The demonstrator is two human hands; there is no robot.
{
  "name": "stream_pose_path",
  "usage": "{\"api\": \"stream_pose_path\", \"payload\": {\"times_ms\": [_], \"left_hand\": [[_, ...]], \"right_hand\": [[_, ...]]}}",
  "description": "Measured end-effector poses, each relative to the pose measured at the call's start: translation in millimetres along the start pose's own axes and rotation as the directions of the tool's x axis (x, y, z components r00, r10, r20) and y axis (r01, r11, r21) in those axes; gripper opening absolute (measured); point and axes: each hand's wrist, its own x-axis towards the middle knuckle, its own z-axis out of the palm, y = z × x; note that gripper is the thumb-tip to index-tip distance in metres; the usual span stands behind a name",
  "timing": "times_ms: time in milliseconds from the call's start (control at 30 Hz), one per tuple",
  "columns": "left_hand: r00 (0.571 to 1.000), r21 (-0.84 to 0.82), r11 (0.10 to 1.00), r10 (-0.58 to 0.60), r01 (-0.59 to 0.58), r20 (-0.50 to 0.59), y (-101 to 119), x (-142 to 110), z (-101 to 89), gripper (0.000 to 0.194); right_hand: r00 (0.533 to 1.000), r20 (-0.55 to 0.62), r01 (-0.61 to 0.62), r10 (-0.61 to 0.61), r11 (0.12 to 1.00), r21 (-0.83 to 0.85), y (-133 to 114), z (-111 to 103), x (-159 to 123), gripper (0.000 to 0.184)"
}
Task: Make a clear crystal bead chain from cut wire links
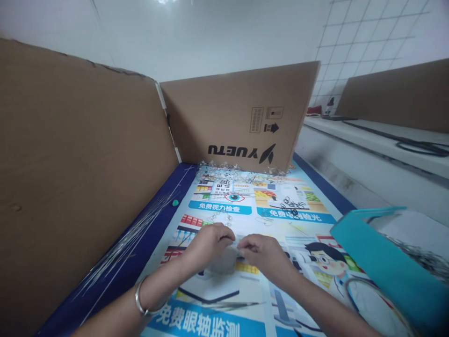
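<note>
My left hand (209,242) and my right hand (264,253) meet over the printed poster mat (224,318), fingers curled and pinched together around a small clear piece (237,242) between them. A silver bangle (140,299) sits on my left wrist. Under the hands lies a blurred greyish translucent thing (222,266) that I cannot name. Just beyond my fingers are a few small clear parts (220,217).
Cardboard walls stand at the left (70,178) and the back (238,117). Thin metal wires (136,229) lie along the left edge. Small black rings (293,207) and a heap of clear bits (231,168) lie farther back. A teal box (389,262) is at the right. Tweezers (231,305) lie near me.
</note>
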Motion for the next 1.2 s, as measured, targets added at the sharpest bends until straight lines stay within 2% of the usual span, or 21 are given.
{"api": "stream_pose_path", "payload": {"times_ms": [67,133,200,267,367,400,533,600,700,833,1000,1200], "left_hand": [[0.989,-0.264,0.954,-0.147,0.141,-0.002,-0.2,1.3,1.8,0.013],[0.966,-0.496,0.835,-0.257,0.239,0.032,0.1,1.8,5.6,0.007],[0.956,-0.644,0.726,-0.294,0.241,0.026,0.7,1.5,10.0,0.009],[0.953,-0.726,0.656,-0.304,0.207,-0.004,1.1,0.9,13.0,0.013],[0.955,-0.769,0.611,-0.296,0.189,-0.001,-0.3,0.5,11.8,0.017],[0.96,-0.753,0.629,-0.278,0.193,0.014,-1.8,0.8,9.9,0.017],[0.978,-0.544,0.814,-0.194,0.204,0.077,-12.2,3.1,0.7,0.012],[0.981,-0.478,0.857,-0.174,0.194,0.085,-17.7,4.3,-1.7,0.011],[0.984,-0.45,0.875,-0.152,0.178,0.094,-21.3,4.9,-2.4,0.011],[0.994,-0.382,0.918,-0.089,0.109,0.069,-13.8,3.1,-3.2,0.016],[0.998,-0.117,0.993,0.027,-0.02,0.053,-0.6,-1.7,-3.9,0.018],[0.986,0.12,0.983,0.123,-0.136,0.113,-3.2,-3.7,-6.1,0.022]], "right_hand": [[0.998,0.021,-0.055,0.052,0.986,0.157,2.8,2.0,1.8,0.01],[0.995,0.044,-0.098,0.089,0.949,0.299,4.5,4.6,2.2,0.014],[0.992,0.056,-0.127,0.115,0.901,0.414,4.6,7.3,1.2,0.019],[0.99,0.059,-0.143,0.131,0.853,0.503,3.4,9.3,-0.5,0.023],[0.988,0.056,-0.15,0.145,0.797,0.586,0.8,10.0,-2.6,0.026],[0.988,0.056,-0.151,0.147,0.785,0.601,0.0,9.7,-2.8,0.027],[0.988,0.055,-0.149,0.147,0.767,0.624,-2.0,7.3,-2.6,0.027],[0.988,0.057,-0.149,0.146,0.772,0.618,-2.6,6.0,-2.7,0.026],[0.989,0.061,-0.147,0.138,0.792,0.593,-2.6,4.5,-2.9,0.024],[0.993,0.048,-0.118,0.11,0.838,0.533,0.7,4.7,-1.3,0.02],[0.999,0.019,-0.031,0.026,0.914,0.404,6.6,8.6,0.9,0.014],[0.997,0.01,0.073,-0.076,0.981,0.178,2.7,5.8,-5.1,0.012]]}}
